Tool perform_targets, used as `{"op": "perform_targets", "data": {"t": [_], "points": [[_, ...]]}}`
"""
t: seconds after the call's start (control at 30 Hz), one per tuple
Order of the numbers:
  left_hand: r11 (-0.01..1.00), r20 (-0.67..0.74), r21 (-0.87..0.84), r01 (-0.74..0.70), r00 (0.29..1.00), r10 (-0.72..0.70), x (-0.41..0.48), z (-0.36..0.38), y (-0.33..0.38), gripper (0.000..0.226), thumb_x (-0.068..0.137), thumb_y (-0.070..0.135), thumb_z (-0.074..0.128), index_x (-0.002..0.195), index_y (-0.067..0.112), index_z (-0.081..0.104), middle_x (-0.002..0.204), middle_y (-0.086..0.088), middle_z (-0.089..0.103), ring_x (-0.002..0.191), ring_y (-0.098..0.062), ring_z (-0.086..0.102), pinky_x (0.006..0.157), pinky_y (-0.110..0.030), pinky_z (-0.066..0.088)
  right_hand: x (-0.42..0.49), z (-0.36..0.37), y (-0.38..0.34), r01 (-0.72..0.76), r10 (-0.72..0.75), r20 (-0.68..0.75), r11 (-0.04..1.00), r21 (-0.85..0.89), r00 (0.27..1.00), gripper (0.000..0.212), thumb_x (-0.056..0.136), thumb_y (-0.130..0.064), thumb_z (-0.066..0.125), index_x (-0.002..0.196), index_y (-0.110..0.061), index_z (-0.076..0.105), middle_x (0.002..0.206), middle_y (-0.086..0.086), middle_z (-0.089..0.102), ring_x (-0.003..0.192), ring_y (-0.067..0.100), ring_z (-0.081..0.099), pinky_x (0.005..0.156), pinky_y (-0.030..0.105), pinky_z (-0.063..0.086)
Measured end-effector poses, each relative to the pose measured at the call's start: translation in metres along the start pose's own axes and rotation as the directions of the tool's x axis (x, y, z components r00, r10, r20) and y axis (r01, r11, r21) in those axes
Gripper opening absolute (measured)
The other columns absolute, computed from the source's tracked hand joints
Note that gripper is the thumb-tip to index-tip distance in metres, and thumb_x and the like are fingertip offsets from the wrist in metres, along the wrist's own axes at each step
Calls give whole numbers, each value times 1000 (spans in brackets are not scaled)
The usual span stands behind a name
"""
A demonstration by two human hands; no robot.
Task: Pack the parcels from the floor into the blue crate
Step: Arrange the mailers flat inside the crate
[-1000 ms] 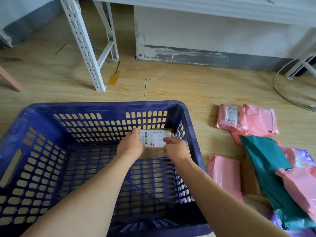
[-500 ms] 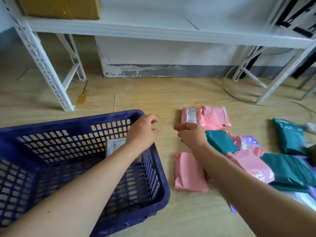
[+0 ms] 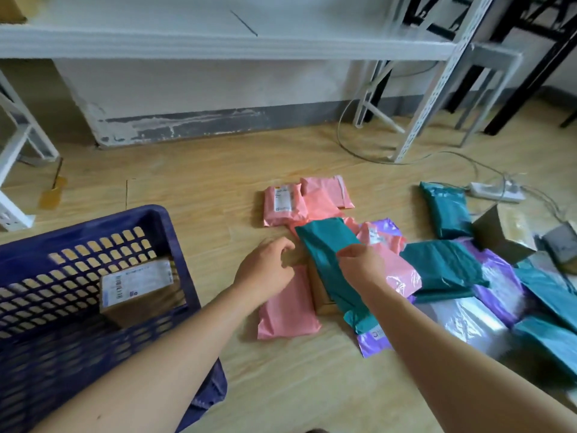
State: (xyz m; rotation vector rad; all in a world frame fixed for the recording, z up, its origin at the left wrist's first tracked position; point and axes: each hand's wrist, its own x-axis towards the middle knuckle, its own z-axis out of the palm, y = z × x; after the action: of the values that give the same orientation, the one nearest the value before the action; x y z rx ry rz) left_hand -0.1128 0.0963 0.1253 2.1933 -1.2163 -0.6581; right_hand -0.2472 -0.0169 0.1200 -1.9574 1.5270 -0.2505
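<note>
At the far left stands a white perforated metal shelf leg (image 3: 14, 151), with a small yellow tag (image 3: 52, 195) lying on the wooden plank floor (image 3: 203, 189) beside it. Nearer the camera sits the blue slotted plastic crate (image 3: 150, 214). A brown cardboard box with a white printed label (image 3: 137, 287) lies inside it, towards its right wall.

Just right of the crate, the left hand (image 3: 268, 271) hangs over the floor with its fingers loosely curled and nothing in them. It is above the top end of a flat pink plastic mailer bag (image 3: 288, 307). Beside that bag a flat brown cardboard parcel (image 3: 318, 292) lies partly under a long teal plastic mailer bag (image 3: 324, 254), which runs diagonally across the heap.

The right hand (image 3: 363, 265) is over this teal bag, thumb and fingers drawn together. Whether it pinches the plastic or only hovers above it cannot be told.

Farther back lie a pink labelled mailer (image 3: 282, 204) and a second pink mailer (image 3: 327, 192), overlapping. To the right the floor holds more parcels, among them a glossy pink bag (image 3: 401, 273), a folded teal bag (image 3: 443, 270), purple bags (image 3: 499, 285) and another teal bag (image 3: 446, 210). Beyond these are an open cardboard carton (image 3: 496, 242) and a white power strip (image 3: 496, 192) with its cables.
</note>
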Motion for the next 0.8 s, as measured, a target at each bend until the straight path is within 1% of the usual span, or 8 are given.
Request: {"op": "perform_targets", "data": {"t": [0.1, 0.17, 0.3, 0.37, 0.47, 0.53, 0.6, 0.8], "points": [[1000, 69, 19, -11, 998, 9, 10, 23, 6, 56, 84, 16, 61, 136, 25, 42, 134, 0, 42, 115, -19, 53, 93, -32, 46, 9, -1, 36, -46, 44, -16, 990, -132, 999, 22, 89, -18, 52, 101, -10, 68, 97, 10, 69, 93, 30, 63, 79, 32, 50], [999, 100, 29, -23, 995, 20, 16, 37, 8, 62, 84, 20, 62, 140, 25, 36, 139, 0, 38, 121, -20, 49, 95, -30, 43, 11, -2, 57, -86, 84, -18, 973, -214, 996, 29, 86, -15, 52, 114, -11, 61, 107, 9, 65, 101, 29, 59, 81, 33, 46], [996, 174, 75, -41, 984, 27, 29, 64, 10, 67, 86, 35, 63, 143, 25, 30, 145, 0, 33, 132, -20, 39, 107, -37, 35, 17, 2, 92, -95, 81, -50, 890, -447, 995, 62, 78, -7, 52, 137, -21, 37, 134, 9, 42, 123, 31, 39, 96, 42, 43], [993, 231, 104, -51, 973, 25, 33, 76, 10, 67, 88, 40, 60, 145, 23, 28, 148, -1, 31, 135, -20, 34, 108, -32, 29, 25, 6, 106, -143, 143, -35, 883, -448, 989, 76, 78, -10, 56, 145, -26, 24, 143, 11, 30, 127, 34, 35, 98, 44, 42], [994, 287, 92, -53, 958, 24, 37, 86, 7, 64, 91, 40, 56, 146, 22, 28, 150, -1, 28, 137, -18, 31, 108, -31, 29, 33, 12, 121, -175, 215, 63, 906, -385, 975, 89, 78, -11, 59, 150, -29, 9, 147, 15, 21, 117, 38, 49, 83, 36, 44], [995, 301, 91, -41, 954, 12, 41, 92, 6, 62, 91, 40, 55, 145, 22, 28, 150, -1, 27, 137, -18, 31, 109, -32, 30, 36, 17, 127, -166, 218, 108, 919, -358, 970, 85, 78, -10, 60, 148, -28, 15, 139, 15, 30, 105, 36, 57, 76, 33, 43], [995, 311, 95, -30, 951, -1, 44, 95, 5, 61, 92, 40, 54, 145, 22, 29, 150, -1, 26, 138, -19, 31, 108, -33, 30, 37, 25, 130, -149, 191, 100, 933, -329, 977, 68, 78, -8, 59, 138, -24, 32, 125, 12, 42, 99, 34, 58, 76, 33, 44], [996, 304, 94, -9, 952, -20, 45, 101, 7, 60, 92, 39, 54, 144, 23, 30, 150, 0, 27, 137, -19, 33, 107, -32, 32, 34, 44, 131, -19, 89, 169, 925, -380, 982, 25, 78, -10, 61, 102, -15, 60, 105, 7, 56, 97, 26, 56, 71, 29, 38]]}}
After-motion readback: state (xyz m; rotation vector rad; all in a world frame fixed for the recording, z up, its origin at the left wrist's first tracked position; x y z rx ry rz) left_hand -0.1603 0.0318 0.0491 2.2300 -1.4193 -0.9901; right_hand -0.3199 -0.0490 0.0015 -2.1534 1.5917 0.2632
